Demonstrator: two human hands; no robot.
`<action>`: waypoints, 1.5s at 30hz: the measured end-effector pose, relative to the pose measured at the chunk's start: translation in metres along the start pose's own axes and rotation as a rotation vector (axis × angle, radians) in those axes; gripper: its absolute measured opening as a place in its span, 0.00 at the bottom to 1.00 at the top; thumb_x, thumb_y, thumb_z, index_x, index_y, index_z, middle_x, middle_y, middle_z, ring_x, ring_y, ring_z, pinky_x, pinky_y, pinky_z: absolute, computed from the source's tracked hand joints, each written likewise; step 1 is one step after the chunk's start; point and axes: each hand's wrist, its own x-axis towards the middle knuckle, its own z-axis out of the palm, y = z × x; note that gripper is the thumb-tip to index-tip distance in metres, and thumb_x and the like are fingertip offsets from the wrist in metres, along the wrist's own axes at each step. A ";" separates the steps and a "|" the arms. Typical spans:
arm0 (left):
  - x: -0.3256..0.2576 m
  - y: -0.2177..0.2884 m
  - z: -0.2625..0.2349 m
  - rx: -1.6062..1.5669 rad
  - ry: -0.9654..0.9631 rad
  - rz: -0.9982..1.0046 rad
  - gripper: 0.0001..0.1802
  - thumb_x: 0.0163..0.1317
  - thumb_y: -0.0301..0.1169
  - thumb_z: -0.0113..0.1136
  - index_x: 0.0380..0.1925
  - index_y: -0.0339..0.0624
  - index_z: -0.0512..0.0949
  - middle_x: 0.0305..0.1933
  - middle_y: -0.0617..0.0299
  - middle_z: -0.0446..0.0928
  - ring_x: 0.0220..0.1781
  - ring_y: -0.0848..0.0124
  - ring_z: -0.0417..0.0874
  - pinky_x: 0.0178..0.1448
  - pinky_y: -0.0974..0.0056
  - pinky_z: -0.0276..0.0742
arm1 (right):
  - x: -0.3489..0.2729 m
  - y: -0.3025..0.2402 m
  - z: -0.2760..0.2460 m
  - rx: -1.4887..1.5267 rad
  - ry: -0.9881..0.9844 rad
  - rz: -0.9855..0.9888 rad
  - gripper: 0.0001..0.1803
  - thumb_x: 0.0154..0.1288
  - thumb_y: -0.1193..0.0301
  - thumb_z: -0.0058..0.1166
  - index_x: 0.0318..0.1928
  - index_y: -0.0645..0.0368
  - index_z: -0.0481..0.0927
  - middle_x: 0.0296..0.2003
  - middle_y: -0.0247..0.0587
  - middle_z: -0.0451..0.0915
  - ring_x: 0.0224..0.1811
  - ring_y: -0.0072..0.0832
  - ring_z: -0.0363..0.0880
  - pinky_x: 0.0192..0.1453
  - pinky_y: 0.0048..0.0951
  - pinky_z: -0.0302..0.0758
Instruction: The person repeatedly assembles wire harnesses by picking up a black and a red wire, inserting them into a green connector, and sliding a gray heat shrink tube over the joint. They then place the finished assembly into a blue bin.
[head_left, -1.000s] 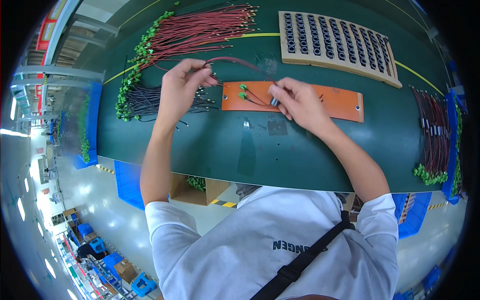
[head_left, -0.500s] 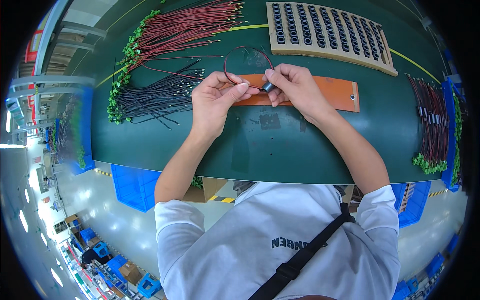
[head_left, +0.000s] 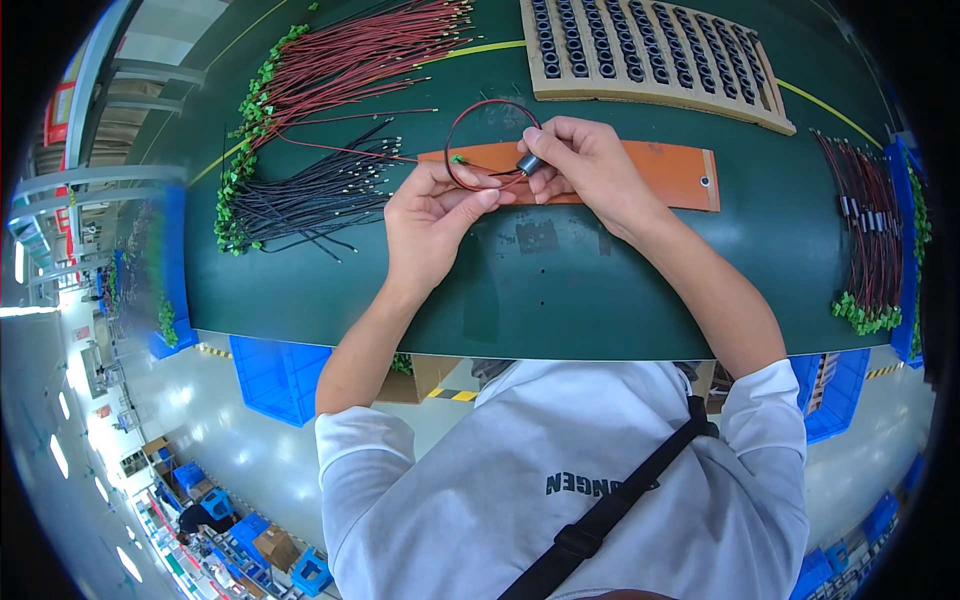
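My right hand (head_left: 592, 172) pinches a short dark cylindrical core (head_left: 529, 164) between thumb and fingers. Red and black wires (head_left: 450, 132) run from the core and rise in a loop above both hands. My left hand (head_left: 437, 218) has its fingers and thumb bent around the lower part of these wires, close to the core. A small green connector (head_left: 458, 160) shows just above the left fingers. Both hands are over an orange strip (head_left: 680, 178) lying on the green table (head_left: 400, 310). Part of the wires is hidden behind the fingers.
Red wires (head_left: 350, 60) and black wires (head_left: 310, 195) with green connectors lie at the left. A tray (head_left: 655, 96) of dark cores stands at the back right. At the far right lies a bundle of wired cores (head_left: 868, 225) beside a blue bin (head_left: 903, 250).
The core has tilted more upright and risen slightly in my right hand. My left fingers have loosened and spread a little, and the green connector has come into sight above them.
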 end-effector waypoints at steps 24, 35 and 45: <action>0.020 -0.024 0.007 0.532 -0.063 0.441 0.10 0.58 0.13 0.68 0.38 0.33 0.80 0.56 0.48 0.81 0.54 0.65 0.86 0.56 0.63 0.85 | -0.006 0.015 0.003 0.098 0.017 -0.212 0.11 0.77 0.66 0.56 0.47 0.63 0.82 0.29 0.32 0.83 0.29 0.14 0.81 0.34 0.20 0.82; 0.025 0.001 0.029 0.994 -0.177 0.381 0.19 0.62 0.27 0.69 0.53 0.38 0.80 0.47 0.53 0.86 0.46 0.60 0.90 0.53 0.63 0.84 | -0.035 -0.023 -0.030 -1.156 0.319 -0.883 0.05 0.74 0.72 0.54 0.41 0.60 0.77 0.27 0.41 0.83 0.30 0.38 0.84 0.35 0.36 0.80; 0.074 0.013 0.046 0.302 -0.578 -0.135 0.12 0.73 0.31 0.60 0.46 0.31 0.84 0.39 0.57 0.86 0.37 0.75 0.85 0.36 0.71 0.78 | -0.056 -0.018 -0.085 -0.465 0.098 -0.676 0.07 0.74 0.76 0.52 0.45 0.63 0.83 0.42 0.39 0.86 0.44 0.26 0.85 0.53 0.27 0.80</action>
